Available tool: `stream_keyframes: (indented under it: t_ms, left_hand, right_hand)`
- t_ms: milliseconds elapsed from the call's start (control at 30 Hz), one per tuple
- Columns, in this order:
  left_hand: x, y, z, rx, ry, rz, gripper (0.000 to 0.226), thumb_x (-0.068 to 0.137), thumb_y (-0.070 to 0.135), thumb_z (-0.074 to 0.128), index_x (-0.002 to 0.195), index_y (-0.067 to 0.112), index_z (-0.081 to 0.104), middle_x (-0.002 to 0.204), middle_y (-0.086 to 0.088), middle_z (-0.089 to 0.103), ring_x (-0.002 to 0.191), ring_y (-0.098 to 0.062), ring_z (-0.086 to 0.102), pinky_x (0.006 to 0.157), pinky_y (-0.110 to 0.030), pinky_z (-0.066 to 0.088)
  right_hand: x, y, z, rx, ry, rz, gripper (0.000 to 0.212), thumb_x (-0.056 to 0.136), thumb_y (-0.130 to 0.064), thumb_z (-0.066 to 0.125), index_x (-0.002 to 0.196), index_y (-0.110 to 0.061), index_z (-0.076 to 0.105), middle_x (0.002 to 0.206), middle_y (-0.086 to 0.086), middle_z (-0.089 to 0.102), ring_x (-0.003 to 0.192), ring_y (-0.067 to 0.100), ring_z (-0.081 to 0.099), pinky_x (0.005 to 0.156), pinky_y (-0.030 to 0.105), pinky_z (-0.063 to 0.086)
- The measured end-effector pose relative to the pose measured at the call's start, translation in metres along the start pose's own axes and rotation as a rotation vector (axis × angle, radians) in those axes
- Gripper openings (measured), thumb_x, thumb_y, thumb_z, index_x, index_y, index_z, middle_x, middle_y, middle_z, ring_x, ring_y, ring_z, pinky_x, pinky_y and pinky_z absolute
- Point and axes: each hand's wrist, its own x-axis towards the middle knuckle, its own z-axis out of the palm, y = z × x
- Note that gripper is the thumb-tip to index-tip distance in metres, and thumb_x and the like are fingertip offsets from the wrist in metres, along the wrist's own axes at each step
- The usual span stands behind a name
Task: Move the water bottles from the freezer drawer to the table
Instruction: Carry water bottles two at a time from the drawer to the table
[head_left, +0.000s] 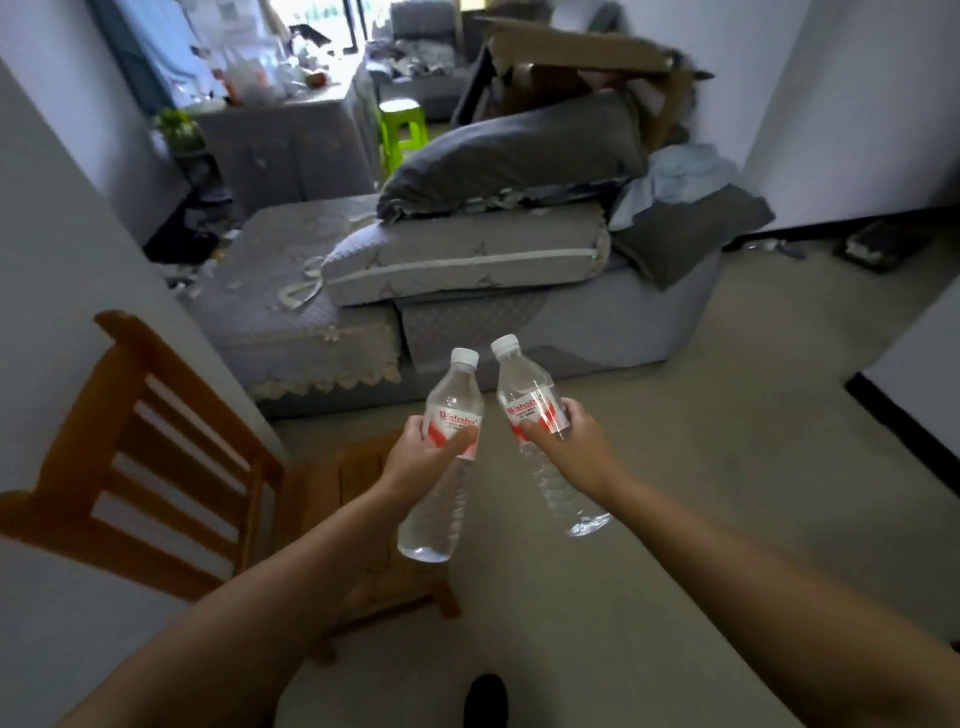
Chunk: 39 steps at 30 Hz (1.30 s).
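I carry two clear water bottles with white caps and red-and-white labels, held out in front of me over the floor. My left hand (423, 457) grips the left bottle (441, 499) around its label, cap tilted up and to the right. My right hand (571, 441) grips the right bottle (530, 384) around its label, cap tilted up and to the left. The two caps nearly meet. A table (291, 140) with a grey cloth and cluttered top stands far back on the left. No freezer drawer is in view.
A wooden chair (156, 452) stands close on my left beside a white wall corner. A grey sofa (467, 291) piled with cushions and bedding lies ahead. A green stool (402, 130) stands behind it. Beige floor (727, 415) stretches to the right.
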Motion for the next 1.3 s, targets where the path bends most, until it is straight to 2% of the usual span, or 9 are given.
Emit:
stream_keyframes:
  t_ms: [233,400,533,600,700,867,1033,1200,1300]
  left_hand:
    - [0.114,0.057,0.046,0.107,-0.162,0.057,0.048,0.081,0.048,0.068,0.114,0.021,0.046,0.1,0.002,0.062,0.086,-0.013,0.063,0.073,-0.031,0.052]
    - [0.164,0.093,0.116,0.226,-0.31,0.119,0.055,0.079,0.053,0.068,0.114,0.016,0.049,0.102,0.001,0.064,0.089,-0.015,0.065,0.069,-0.027,0.051]
    - [0.212,0.124,0.184,0.334,-0.465,0.204,0.088,0.052,0.085,0.06,0.11,0.018,0.061,0.094,0.003,0.072,0.08,-0.014,0.071,0.072,-0.035,0.06]
    - [0.23,0.142,0.216,0.355,-0.487,0.239,0.087,0.052,0.086,0.06,0.108,0.019,0.062,0.093,0.004,0.073,0.079,-0.013,0.071,0.072,-0.034,0.06]
    - [0.252,0.175,0.268,0.348,-0.504,0.258,0.074,0.061,0.076,0.064,0.108,0.019,0.057,0.096,0.004,0.07,0.083,-0.012,0.069,0.069,-0.029,0.056]
    - [0.294,0.226,0.36,0.333,-0.568,0.295,0.09,0.052,0.084,0.058,0.115,0.02,0.058,0.1,0.001,0.07,0.086,-0.017,0.07,0.074,-0.034,0.058]
    - [0.303,0.269,0.443,0.355,-0.643,0.325,0.054,0.074,0.062,0.065,0.106,0.018,0.062,0.093,-0.001,0.071,0.082,-0.018,0.07,0.074,-0.034,0.057]
    - [0.294,0.304,0.529,0.396,-0.82,0.443,0.037,0.082,0.05,0.066,0.099,0.017,0.067,0.085,0.002,0.072,0.077,-0.013,0.069,0.063,-0.023,0.049]
    - [0.288,0.318,0.582,0.403,-0.947,0.441,0.044,0.078,0.057,0.065,0.104,0.022,0.065,0.093,0.003,0.072,0.081,-0.013,0.069,0.066,-0.025,0.05]
  right_hand:
    - [0.049,0.006,-0.05,0.08,0.289,0.104,0.02,0.083,-0.039,0.071,0.088,-0.027,0.056,0.084,-0.01,0.064,0.077,0.007,0.064,0.063,0.018,0.048]
    - [0.076,0.031,-0.095,0.098,0.42,0.173,0.023,0.084,-0.044,0.067,0.093,-0.022,0.064,0.08,-0.01,0.067,0.076,0.007,0.065,0.064,0.021,0.047]
    - [0.103,0.053,-0.149,0.128,0.504,0.219,0.017,0.086,-0.041,0.067,0.093,-0.029,0.058,0.088,-0.012,0.064,0.082,0.009,0.063,0.067,0.02,0.045]
    - [0.118,0.063,-0.179,0.114,0.529,0.222,0.015,0.087,-0.036,0.067,0.081,-0.032,0.054,0.083,-0.016,0.061,0.078,0.004,0.06,0.07,0.023,0.045]
    - [0.143,0.076,-0.231,0.105,0.577,0.219,0.012,0.086,-0.037,0.068,0.089,-0.028,0.059,0.084,-0.013,0.064,0.076,0.002,0.06,0.07,0.022,0.044]
    - [0.171,0.098,-0.325,0.081,0.652,0.245,0.015,0.086,-0.039,0.067,0.083,-0.029,0.056,0.078,-0.016,0.061,0.071,0.0,0.059,0.067,0.022,0.043]
    - [0.167,0.126,-0.392,0.076,0.778,0.3,0.028,0.083,-0.048,0.067,0.099,-0.03,0.052,0.082,-0.016,0.059,0.073,0.0,0.059,0.062,0.018,0.042]
    - [0.149,0.156,-0.443,0.09,0.935,0.386,0.028,0.083,-0.048,0.066,0.098,-0.03,0.05,0.084,-0.015,0.06,0.077,0.007,0.062,0.067,0.023,0.048]
    - [0.14,0.175,-0.474,0.086,1.025,0.454,0.029,0.082,-0.051,0.066,0.096,-0.032,0.049,0.088,-0.012,0.062,0.08,0.01,0.065,0.067,0.023,0.047]
